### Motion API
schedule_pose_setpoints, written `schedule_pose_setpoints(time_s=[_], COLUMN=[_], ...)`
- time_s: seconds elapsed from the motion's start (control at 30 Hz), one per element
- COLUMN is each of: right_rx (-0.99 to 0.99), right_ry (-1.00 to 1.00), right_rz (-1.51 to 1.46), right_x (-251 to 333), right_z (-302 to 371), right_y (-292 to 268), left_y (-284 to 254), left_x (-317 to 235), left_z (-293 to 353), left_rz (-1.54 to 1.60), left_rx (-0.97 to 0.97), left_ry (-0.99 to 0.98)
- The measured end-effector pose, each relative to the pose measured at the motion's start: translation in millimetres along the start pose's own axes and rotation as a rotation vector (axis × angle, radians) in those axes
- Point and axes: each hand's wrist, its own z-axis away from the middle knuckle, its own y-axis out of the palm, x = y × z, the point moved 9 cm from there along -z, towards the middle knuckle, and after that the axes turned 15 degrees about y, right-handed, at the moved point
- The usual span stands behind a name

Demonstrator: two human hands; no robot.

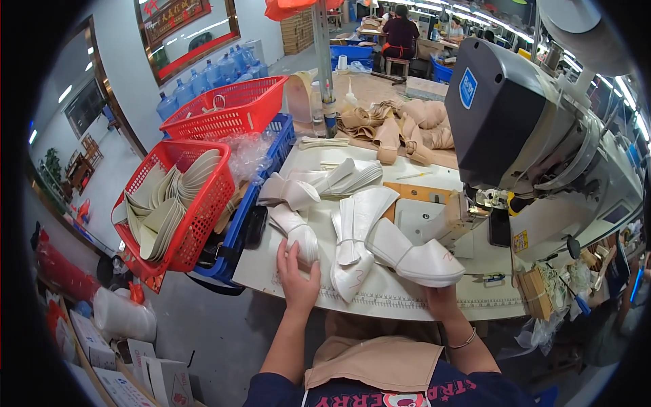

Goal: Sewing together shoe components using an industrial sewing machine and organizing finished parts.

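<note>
Meanwhile, the left hand (296, 271) gripped a white slipper upper (298, 234) on the bench (400, 298). The right hand (441, 298) held another white slipper (417, 258).

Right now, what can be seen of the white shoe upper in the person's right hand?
The white shoe upper is a soft, smooth piece that looks like leather or a synthetic, shaped like a rounded toe cap with an open back. It lies on its side on the pale worktable, near the front edge, toe pointing right. A thin seam or band crosses it, with a faint reddish mark nearby. The right hand grips its lower edge from below, mostly hidden behind it. Its left end reaches the neighbouring white upper pieces; whether they touch is unclear.
</note>
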Motion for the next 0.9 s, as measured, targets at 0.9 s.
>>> schedule_pose_setpoints(time_s=[0.9], right_rx=[0.013], right_ry=[-0.28], right_rz=[0.147], right_x=[65.3], right_z=[6.5], right_y=[6.6], left_y=[46.3], left_x=[82.7], left_z=[-133.8], left_rz=[-0.32], left_rx=[0.422], left_ry=[0.068])
